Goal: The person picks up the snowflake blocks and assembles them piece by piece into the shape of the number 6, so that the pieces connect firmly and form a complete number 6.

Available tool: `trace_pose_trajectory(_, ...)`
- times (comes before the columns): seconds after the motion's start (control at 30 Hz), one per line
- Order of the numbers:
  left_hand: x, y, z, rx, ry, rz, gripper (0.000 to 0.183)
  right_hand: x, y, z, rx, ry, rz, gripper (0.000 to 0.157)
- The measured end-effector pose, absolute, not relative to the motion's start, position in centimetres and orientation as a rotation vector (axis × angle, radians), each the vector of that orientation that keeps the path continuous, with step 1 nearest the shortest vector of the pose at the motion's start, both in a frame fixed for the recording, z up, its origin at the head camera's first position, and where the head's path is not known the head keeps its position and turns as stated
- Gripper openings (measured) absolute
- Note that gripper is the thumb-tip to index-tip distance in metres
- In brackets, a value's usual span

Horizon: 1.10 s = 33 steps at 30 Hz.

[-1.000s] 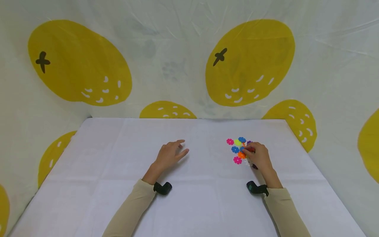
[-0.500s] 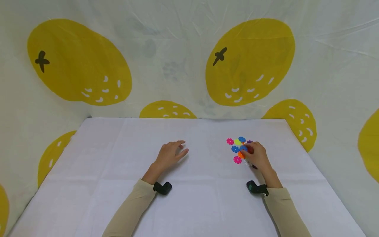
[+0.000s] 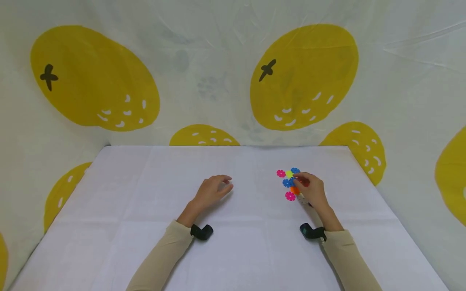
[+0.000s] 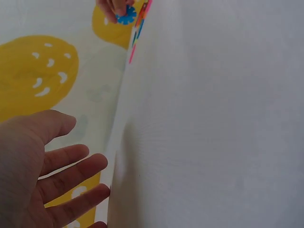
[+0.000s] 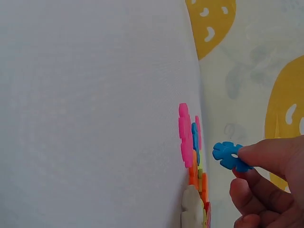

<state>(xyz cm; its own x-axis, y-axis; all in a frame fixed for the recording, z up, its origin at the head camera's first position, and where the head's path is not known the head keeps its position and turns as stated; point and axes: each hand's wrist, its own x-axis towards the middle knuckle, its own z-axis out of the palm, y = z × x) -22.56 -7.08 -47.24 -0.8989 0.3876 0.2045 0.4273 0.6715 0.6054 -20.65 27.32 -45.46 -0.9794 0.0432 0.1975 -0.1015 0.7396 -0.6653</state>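
Note:
A blue snowflake disc point(image 5: 226, 155) with a notched, flower-like edge is pinched between the thumb and fingers of my right hand point(image 3: 314, 193). In the right wrist view it stands apart from the tabletop. Below and around that hand lies a cluster of flat discs, among them a pink disc point(image 3: 290, 196), an orange disc point(image 3: 294, 190) and a yellow disc point(image 3: 289, 173). Part of the cluster is hidden by the hand. My left hand point(image 3: 211, 190) holds nothing; its fingers are loosely bent and spread in the left wrist view, well left of the discs.
A white cloth covers the table point(image 3: 247, 250). Behind it hangs a pale curtain point(image 3: 211, 60) printed with large yellow fruit. Each wrist carries a black camera, such as the left wrist camera point(image 3: 202, 232).
The right hand has lifted the blue disc from the pile and shifted slightly left. The left hand stays nearly in place, and the head view has shifted a little.

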Motion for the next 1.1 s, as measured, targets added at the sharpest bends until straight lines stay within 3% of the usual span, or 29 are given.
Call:
trace_pose_trajectory(0.37,-22.7,-5.2,-46.9,-0.744,-2.816,-1.127,0.032,-20.4,25.9,-45.7,0.179,-2.724,1.301,0.021)
trace_pose_trajectory(0.77,-22.5,-3.1,-46.9,-0.839,-2.807,-1.144,0.031,-19.9,23.1,-46.1,0.238,-2.720,1.614,0.024)
trace_pose_trajectory(1.1,-22.3,-1.4,-47.0,-0.855,-2.808,-1.262,0.041,-19.6,21.4,-46.2,0.414,-2.732,1.682,0.025)
